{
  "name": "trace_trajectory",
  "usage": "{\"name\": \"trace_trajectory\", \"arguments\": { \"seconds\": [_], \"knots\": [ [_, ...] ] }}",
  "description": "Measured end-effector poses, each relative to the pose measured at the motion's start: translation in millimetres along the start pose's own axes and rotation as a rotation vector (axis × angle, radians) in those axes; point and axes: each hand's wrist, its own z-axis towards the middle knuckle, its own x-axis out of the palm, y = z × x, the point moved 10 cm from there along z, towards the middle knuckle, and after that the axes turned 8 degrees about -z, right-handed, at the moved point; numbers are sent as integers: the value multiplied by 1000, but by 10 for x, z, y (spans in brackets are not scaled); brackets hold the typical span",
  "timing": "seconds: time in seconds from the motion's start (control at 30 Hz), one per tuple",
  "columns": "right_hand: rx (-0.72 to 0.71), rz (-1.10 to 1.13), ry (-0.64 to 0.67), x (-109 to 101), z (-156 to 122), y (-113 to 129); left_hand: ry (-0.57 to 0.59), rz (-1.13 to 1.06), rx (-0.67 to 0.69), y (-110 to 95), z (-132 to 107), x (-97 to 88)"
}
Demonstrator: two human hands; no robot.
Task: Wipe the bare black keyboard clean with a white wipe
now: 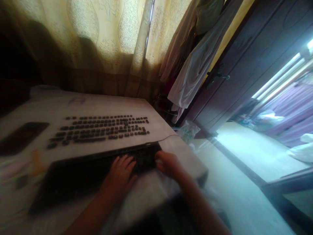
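Note:
A black computer keyboard (73, 178) lies aslant on the pale table in front of me, its key area dark and apparently without caps. My left hand (122, 171) rests on it right of the middle, fingers stretched out. At the keyboard's right end is my right hand (168, 164), its fingers curled together against the edge. Something small and whitish shows at those fingers, too blurred to name. Behind the keyboard, loose black keycaps (97, 131) lie in rows on the table, with a long spacebar (89, 140) at the front.
A dark flat rectangular object (24, 137) lies on the left of the table (117, 106). Nearer me is a blurred orange item (37, 162). A cable (168, 136) runs off the right edge. Curtains (107, 49), hanging clothes (193, 71) and a door (234, 75) stand beyond.

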Motion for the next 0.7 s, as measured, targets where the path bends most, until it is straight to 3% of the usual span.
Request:
{"name": "trace_trajectory", "arguments": {
  "seconds": [0.23,0.47,0.57,0.7],
  "knots": [
    [-25,117,-28,6,13,21,-8,-21,0,12,0,11],
    [98,230,-170,-117,-66,-446,-13,-17,-7,49,-60,-46],
    [124,323,-238,-126,-77,-532,-17,-1,-4,175,-167,-145],
    [103,447,-252,-38,-8,-378,-9,67,-21,450,-377,-304]
  ]
}}
